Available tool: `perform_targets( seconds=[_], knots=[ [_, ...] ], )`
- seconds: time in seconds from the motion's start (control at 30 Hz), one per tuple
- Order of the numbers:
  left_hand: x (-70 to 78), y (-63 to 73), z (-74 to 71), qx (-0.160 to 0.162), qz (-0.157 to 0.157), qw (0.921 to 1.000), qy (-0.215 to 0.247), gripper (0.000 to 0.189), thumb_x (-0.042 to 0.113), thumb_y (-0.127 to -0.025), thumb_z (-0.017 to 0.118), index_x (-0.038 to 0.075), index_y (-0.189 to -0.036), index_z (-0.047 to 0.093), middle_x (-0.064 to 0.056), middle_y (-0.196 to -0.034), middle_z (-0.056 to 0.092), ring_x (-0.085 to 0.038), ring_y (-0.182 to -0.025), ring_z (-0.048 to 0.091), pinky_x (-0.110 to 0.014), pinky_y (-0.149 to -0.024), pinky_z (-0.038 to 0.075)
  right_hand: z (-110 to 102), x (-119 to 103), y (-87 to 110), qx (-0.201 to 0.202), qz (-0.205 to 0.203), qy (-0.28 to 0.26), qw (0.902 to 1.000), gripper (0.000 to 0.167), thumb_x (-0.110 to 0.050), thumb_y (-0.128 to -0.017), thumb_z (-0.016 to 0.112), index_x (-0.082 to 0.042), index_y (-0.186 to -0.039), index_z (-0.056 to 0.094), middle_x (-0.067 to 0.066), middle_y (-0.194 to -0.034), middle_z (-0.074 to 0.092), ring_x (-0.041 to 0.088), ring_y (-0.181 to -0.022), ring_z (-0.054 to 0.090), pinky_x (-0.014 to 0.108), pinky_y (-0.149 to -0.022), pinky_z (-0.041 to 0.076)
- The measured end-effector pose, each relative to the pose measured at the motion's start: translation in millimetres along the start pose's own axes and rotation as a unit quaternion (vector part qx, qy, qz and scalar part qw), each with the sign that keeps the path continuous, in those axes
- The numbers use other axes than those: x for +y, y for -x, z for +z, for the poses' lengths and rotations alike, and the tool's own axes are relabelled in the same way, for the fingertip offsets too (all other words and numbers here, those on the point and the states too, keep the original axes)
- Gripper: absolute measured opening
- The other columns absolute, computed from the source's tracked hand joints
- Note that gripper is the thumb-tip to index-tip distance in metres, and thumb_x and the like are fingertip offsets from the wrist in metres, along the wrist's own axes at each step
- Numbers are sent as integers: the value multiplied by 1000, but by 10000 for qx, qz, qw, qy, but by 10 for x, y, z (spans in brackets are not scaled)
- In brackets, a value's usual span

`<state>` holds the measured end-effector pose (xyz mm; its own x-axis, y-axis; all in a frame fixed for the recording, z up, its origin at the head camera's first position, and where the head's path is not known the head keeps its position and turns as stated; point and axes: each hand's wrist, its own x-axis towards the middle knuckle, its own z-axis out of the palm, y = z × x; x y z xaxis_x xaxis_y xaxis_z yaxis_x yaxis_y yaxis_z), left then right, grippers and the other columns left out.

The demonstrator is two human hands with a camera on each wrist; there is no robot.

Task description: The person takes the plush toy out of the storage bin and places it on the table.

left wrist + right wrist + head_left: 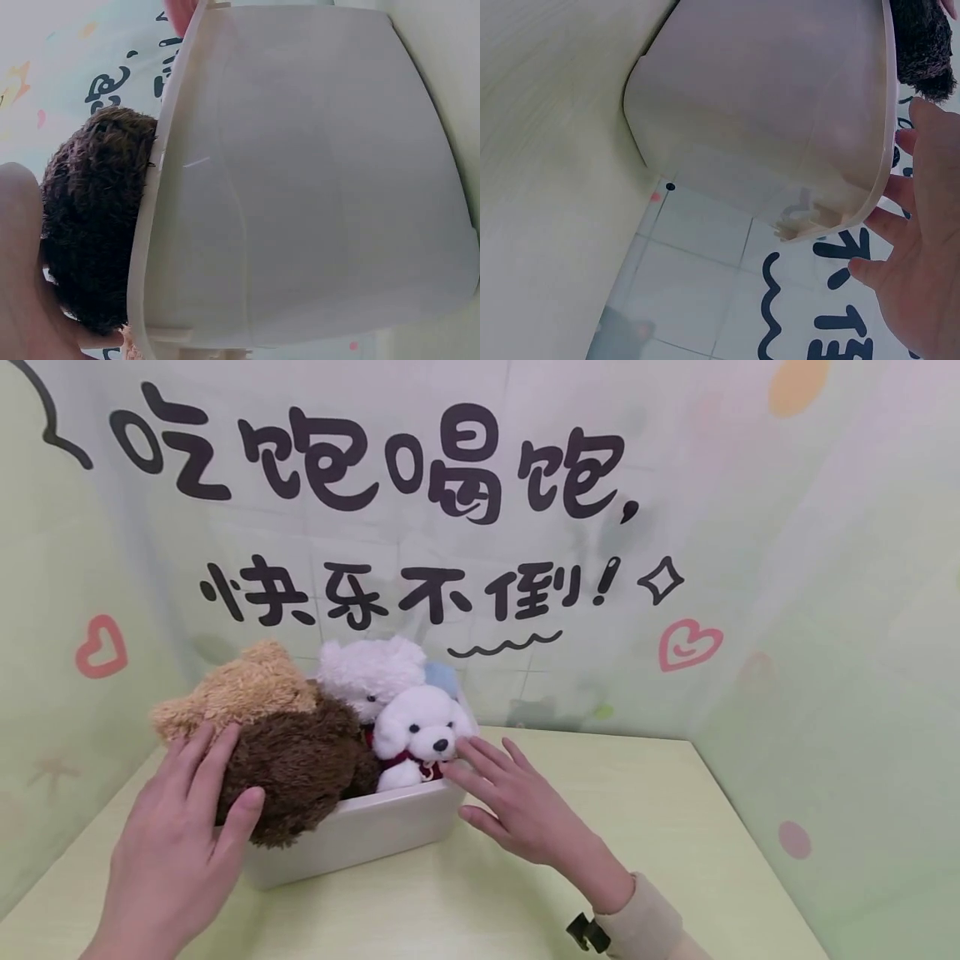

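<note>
A white plastic bin holds several plush toys. My left hand rests with spread fingers against a shaggy dark-brown plush and the edge of a curly tan plush at the bin's left. In the left wrist view, that brown plush bulges above the bin's rim beside the thumb. My right hand, its fingers loosely extended, is at the bin's right end, fingertips by a white plush dog with a red collar. Behind the dog sits a fluffy white plush.
The bin stands on a pale yellow-green tabletop. A wall panel with large dark lettering rises behind it, and light green side panels flank the table. Something light blue shows at the bin's back right corner.
</note>
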<state>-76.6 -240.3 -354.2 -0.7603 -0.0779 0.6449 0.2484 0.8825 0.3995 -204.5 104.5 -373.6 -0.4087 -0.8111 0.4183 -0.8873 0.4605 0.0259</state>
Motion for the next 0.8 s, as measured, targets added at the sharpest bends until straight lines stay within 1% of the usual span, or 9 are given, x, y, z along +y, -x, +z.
perform_targets(
  seconds=[0.07, 0.17, 0.27, 0.33, 0.5, 0.57, 0.63, 0.73, 0.8],
  knots=[
    [-5, -2, 29, 105, -31, 9999, 58, 59, 37, -110, 47, 8, -160, 34, -30, -159, 32, -53, -147, 23, -66, -117, 18, 10, 0, 6, -27, -11, 21, 10000, 53, -46, -112, 34, -16, -151, 52, 10, -162, 38, 26, -152, 29, 62, -118, 24],
    [-6, -1, 65, 128, -152, 9997, 154, 61, 37, -110, 47, 7, -160, 33, -31, -159, 30, -56, -146, 23, -70, -114, 19, 20, 3, 19, -65, 13, 88, 9999, 55, -48, -112, 32, -17, -152, 52, 9, -163, 38, 26, -152, 28, 63, -118, 24],
    [6, 8, 90, 21, -354, 9989, 299, 62, 35, -110, 48, 9, -162, 29, -29, -162, 26, -55, -147, 22, -71, -114, 18, 27, 7, 35, -101, 44, 135, 9998, 56, -48, -112, 29, -17, -153, 51, 9, -163, 37, 26, -153, 28, 63, -118, 23],
    [20, 14, 95, -92, -512, 9978, 399, 63, 33, -110, 48, 11, -164, 25, -27, -165, 21, -52, -148, 19, -72, -113, 18, 30, 8, 41, -125, 42, 174, 9998, 55, -48, -112, 30, -17, -153, 50, 9, -163, 38, 27, -153, 28, 62, -118, 24],
    [38, 6, 87, -426, -853, 9939, 549, 65, 31, -111, 46, 17, -166, 15, -21, -169, 10, -51, -150, 14, -81, -101, 22, 36, 13, 49, -172, 30, 238, 9996, 56, -49, -112, 29, -17, -154, 49, 9, -162, 39, 27, -153, 27, 62, -118, 25],
    [33, 3, 92, -503, -892, 9930, 588, 66, 31, -111, 46, 17, -166, 14, -22, -169, 9, -53, -149, 14, -81, -101, 21, 36, 19, 56, -185, 31, 239, 9995, 57, -49, -111, 27, -18, -154, 49, 8, -162, 40, 27, -153, 27, 61, -118, 25],
    [28, 3, 105, -512, -866, 9929, 629, 66, 30, -111, 46, 16, -166, 14, -24, -168, 10, -56, -147, 16, -80, -104, 20, 34, 21, 63, -195, 43, 234, 9995, 57, -49, -111, 28, -18, -155, 49, 8, -162, 40, 27, -153, 27, 61, -118, 25],
    [25, -8, 124, -456, -785, 9935, 689, 65, 29, -110, 48, 13, -166, 16, -27, -166, 14, -60, -143, 20, -78, -107, 18, 34, 21, 69, -228, 56, 258, 9994, 55, -48, -111, 33, -18, -155, 48, 8, -161, 40, 27, -153, 26, 60, -118, 26],
    [30, -21, 133, -395, -732, 9940, 714, 65, 27, -110, 48, 12, -165, 17, -29, -165, 16, -63, -140, 23, -79, -105, 19, 34, 17, 70, -251, 73, 265, 9993, 53, -46, -111, 38, -18, -155, 48, 8, -162, 40, 26, -153, 26, 60, -118, 26]
  ],
)
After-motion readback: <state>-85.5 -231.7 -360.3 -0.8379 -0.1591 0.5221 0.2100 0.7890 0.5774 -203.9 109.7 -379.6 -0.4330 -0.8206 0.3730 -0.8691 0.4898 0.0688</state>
